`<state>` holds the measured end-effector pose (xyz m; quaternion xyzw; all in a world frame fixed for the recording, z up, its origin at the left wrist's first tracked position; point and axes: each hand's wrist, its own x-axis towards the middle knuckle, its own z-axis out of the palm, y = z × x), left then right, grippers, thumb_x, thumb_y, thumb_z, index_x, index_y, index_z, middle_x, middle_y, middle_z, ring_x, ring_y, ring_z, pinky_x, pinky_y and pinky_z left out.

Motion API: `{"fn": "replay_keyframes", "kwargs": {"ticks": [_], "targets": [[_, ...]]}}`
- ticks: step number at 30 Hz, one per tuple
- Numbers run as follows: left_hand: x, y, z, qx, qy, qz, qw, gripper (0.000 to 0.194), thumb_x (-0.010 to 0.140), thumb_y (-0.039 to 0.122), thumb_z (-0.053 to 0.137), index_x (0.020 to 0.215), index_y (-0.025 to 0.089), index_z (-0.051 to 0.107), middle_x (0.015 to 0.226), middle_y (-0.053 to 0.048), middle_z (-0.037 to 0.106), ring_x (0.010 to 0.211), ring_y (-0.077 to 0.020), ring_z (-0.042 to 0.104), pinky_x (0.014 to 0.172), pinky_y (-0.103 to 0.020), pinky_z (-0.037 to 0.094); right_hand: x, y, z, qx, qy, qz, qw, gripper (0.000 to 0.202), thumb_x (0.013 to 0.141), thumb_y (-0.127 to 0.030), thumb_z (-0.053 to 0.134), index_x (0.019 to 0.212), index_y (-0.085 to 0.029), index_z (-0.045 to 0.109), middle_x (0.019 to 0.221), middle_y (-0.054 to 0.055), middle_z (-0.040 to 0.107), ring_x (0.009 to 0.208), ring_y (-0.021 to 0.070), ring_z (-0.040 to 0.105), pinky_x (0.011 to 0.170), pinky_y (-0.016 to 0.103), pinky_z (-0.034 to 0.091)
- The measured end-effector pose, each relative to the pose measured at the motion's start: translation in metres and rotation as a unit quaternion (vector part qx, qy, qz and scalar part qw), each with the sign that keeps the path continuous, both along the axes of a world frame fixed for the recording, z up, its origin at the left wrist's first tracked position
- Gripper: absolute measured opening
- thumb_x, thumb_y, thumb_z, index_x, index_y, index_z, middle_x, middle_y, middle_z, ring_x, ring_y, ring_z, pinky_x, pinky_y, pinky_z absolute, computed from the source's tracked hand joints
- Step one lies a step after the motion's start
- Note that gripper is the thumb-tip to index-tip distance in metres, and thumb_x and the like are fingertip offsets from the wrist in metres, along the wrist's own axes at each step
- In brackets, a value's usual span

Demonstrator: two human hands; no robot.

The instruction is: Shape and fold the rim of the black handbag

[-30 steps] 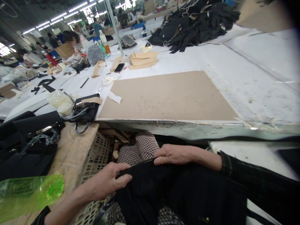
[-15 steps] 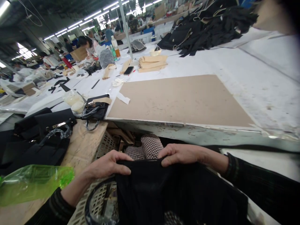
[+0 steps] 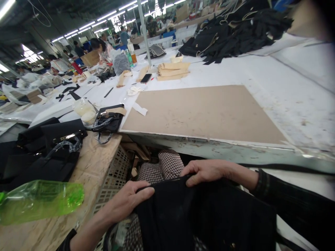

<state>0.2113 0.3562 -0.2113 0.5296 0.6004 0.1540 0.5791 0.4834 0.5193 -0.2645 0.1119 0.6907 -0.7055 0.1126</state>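
Observation:
A black handbag (image 3: pixel 167 209) lies across my lap, its upper edge toward the table and a small gold fitting near the bottom of the view. My left hand (image 3: pixel 133 197) grips the left end of that edge, thumb on the near side. Farther right along the same edge, my right hand (image 3: pixel 201 172) pinches the material between thumb and fingers. Between the hands the edge runs fairly straight. The fingertips behind the material are hidden. Checked cloth (image 3: pixel 171 164) covers my knees beneath the bag.
Ahead is a white table with a brown board (image 3: pixel 204 111). A small black handbag (image 3: pixel 110 118) sits at its left corner. More black bags (image 3: pixel 52 150) and a green bottle (image 3: pixel 42 202) lie on the left bench, above a plastic crate (image 3: pixel 115 174). Black pieces (image 3: pixel 235 38) are heaped far right.
My left hand has moved slightly right and down along with the bag's left end. The bag's dark ring-shaped handle at lower left has mostly dropped out of sight. My right hand keeps its pinch.

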Motion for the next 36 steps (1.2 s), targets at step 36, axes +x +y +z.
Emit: {"fn": "replay_keyframes", "kwargs": {"ticks": [36], "targets": [[0.002,0.009,-0.02,0.018,0.104,-0.026,0.994,0.045,0.094,0.055,0.042,0.095,0.018,0.068,0.094,-0.004,0.068,0.093,-0.0231,0.057,0.083,-0.028,0.045,0.017,-0.015,0.005,0.172,0.079,-0.061,0.98,0.03,0.097,-0.033,0.046,0.073,-0.016,0.053,0.068,-0.004,0.045,0.061,0.0098,0.041,0.057,0.022,0.033]]}}
